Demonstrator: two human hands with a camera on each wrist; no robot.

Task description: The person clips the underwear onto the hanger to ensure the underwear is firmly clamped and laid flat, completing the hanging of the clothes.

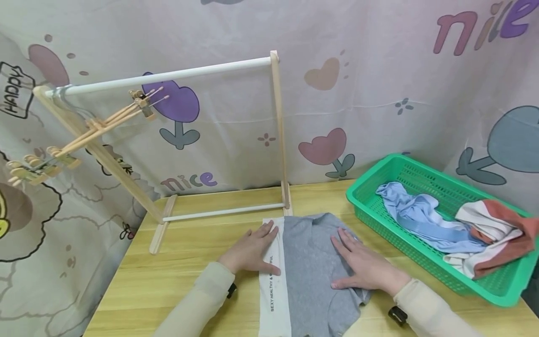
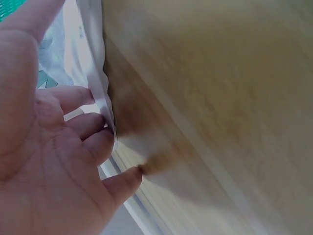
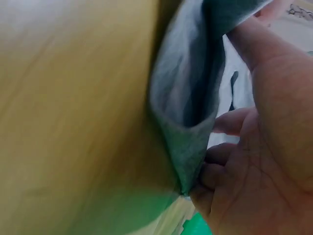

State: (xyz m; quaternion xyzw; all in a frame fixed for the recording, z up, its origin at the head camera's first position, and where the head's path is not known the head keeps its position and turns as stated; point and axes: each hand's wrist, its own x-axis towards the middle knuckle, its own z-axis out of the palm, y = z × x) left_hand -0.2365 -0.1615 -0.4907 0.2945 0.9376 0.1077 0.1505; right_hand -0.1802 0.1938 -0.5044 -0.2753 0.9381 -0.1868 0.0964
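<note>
a: two hands at work, lower center of the frame: a left hand and a right hand, both with fingers spread, resting on a garment.

b: and the garment, where does it lie?

a: on the wooden table, at the bottom center, grey, with a white band down its left edge. its lower end runs out of the frame.

b: which hand is on which part?

a: the left on the band, thumb over part of the black lettering; the right on the grey, toward the garment's right edge. in the right wrist view, a grey fold gapes just beside the fingers. neither hand is seen pinching the cloth.

b: and around them?

a: at right, a green basket holds a blue cloth and a rust-and-white cloth. at upper left stands a rack with a white bar across its top; a wooden hanger with pegs hangs at the bar's left end.

b: the backdrop?

a: a pale curtain printed with flowers, hearts and the word "nice," filling the top of the frame.
</note>
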